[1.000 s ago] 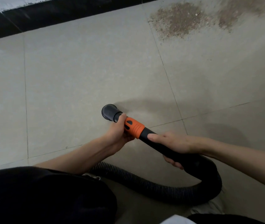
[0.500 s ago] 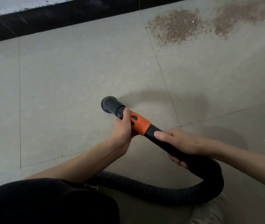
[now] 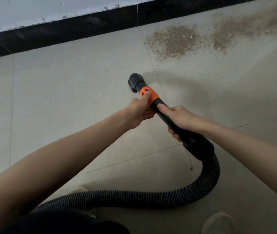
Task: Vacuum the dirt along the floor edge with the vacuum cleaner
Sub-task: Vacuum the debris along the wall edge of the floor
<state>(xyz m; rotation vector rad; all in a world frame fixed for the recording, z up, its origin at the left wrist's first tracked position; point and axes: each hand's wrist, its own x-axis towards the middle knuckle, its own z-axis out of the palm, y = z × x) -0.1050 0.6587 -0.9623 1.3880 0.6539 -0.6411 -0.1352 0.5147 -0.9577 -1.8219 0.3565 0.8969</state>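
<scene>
Left hand [image 3: 138, 112] pinching orange collar [image 3: 148, 96], right hand [image 3: 180, 118] wrapped round wand [image 3: 168, 122].
Approach step: nozzle [image 3: 135, 81] sits short of dirt [image 3: 173, 40] by skirting [image 3: 67, 33]. Next, I judge: push nozzle forward-right, onto the patch.

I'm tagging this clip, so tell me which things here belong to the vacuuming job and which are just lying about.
Part of the job:
- vacuum nozzle
- orange collar, gripped by the left hand
- black tube, held by the right hand
- hose
- dirt by the black baseboard

Just there:
- shoe
</scene>
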